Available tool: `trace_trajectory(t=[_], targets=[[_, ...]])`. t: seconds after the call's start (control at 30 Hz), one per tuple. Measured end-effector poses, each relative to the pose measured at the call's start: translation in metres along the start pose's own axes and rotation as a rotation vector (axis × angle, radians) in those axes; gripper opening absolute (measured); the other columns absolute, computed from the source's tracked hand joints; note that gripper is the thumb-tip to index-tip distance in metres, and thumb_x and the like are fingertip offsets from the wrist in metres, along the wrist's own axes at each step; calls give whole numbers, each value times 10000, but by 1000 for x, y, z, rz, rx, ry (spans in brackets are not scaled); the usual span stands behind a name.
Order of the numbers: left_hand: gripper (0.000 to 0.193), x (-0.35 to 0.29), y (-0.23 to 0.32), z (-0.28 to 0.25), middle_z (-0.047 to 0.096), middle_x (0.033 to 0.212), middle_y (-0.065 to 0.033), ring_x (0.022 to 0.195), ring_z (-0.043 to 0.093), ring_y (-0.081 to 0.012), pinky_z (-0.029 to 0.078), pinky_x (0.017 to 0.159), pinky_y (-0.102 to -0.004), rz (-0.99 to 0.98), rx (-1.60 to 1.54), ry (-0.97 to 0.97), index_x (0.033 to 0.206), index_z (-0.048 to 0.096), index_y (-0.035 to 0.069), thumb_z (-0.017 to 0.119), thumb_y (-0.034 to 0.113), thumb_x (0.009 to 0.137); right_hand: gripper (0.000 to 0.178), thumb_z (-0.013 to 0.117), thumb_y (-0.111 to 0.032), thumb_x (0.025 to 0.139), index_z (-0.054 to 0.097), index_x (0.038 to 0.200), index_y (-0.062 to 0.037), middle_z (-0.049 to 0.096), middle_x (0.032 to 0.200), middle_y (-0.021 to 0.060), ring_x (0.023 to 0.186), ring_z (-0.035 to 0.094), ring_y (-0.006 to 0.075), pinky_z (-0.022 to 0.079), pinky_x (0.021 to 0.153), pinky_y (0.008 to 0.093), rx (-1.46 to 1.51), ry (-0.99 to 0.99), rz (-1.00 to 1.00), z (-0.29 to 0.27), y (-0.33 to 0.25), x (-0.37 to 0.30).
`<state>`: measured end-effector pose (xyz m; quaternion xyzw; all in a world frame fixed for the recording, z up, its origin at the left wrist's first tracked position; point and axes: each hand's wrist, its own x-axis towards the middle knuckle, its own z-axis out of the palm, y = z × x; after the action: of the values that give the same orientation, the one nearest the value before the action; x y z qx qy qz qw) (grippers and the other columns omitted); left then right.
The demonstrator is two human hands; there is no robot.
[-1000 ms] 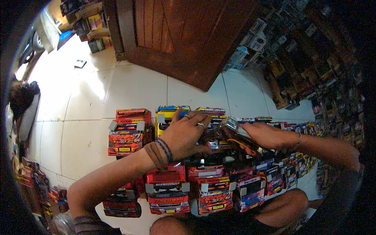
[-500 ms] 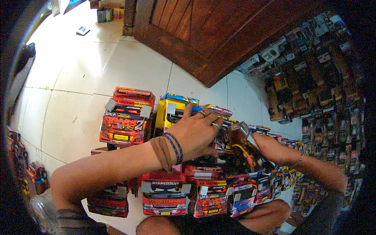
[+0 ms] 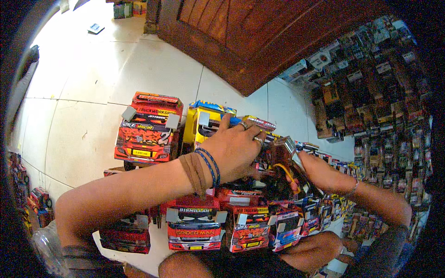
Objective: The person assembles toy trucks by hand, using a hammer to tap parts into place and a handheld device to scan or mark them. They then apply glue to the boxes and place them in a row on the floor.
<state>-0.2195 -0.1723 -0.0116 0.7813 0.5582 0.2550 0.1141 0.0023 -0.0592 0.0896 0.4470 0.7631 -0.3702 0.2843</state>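
My left hand (image 3: 238,150) covers part of the yellow toy truck (image 3: 199,127), and I cannot see what lies beneath my palm. The metal-topped tool (image 3: 283,150) hides part of my right hand (image 3: 322,171). My left forearm (image 3: 125,192) blocks some of the dark red toy truck (image 3: 124,238). The upper edge cuts off the wooden door (image 3: 245,51). The packed goods (image 3: 380,102) are too small to tell apart.

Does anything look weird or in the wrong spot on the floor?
Maybe one thing: a small flat object lies alone on the bright floor tiles, away from the toy trucks grouped together. I see no spills.
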Motion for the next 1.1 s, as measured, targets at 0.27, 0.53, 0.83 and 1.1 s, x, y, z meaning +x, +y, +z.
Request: trace_trajectory(t=[0.27, 0.53, 0.83, 1.1], targets=[[638, 2, -1, -2, 631, 1229, -154, 1206, 578, -329, 398, 1021, -616, 52, -61, 75, 1200, 637, 32, 807, 434, 733, 149, 541, -132, 955, 497, 1023, -8, 696, 759, 145, 670, 704, 287, 546, 613, 424, -151, 166, -45, 11, 21, 8], [541, 6, -7, 8, 689, 1035, -190, 1003, 668, -375, 520, 878, -521, 148, -21, 172, 1058, 684, 22, 807, 439, 736, 193, 579, -72, 909, 468, 1041, 14, 677, 707, 139, 625, 691, 307, 529, 577, 451, -387, 444, -156, 30, 22, 7], [726, 11, -3, -3, 663, 1155, -172, 1139, 618, -334, 389, 1022, -610, 80, 109, 84, 1223, 625, 69, 747, 598, 741, 284, 446, -292, 1027, 479, 1077, -15, 680, 721, 123, 618, 688, 215, 558, 560, 410, -88, 272, -144, 17, 7, 8], [887, 6, 7, -10, 558, 1367, -175, 1269, 541, -343, 295, 1094, -657, 38, 238, -11, 1413, 486, 76, 701, 648, 770, 856, 149, -727, 986, 658, 993, -39, 657, 732, 30, 641, 613, 131, 500, 608, 280, 450, 26, -114, -4, 40, -52]])
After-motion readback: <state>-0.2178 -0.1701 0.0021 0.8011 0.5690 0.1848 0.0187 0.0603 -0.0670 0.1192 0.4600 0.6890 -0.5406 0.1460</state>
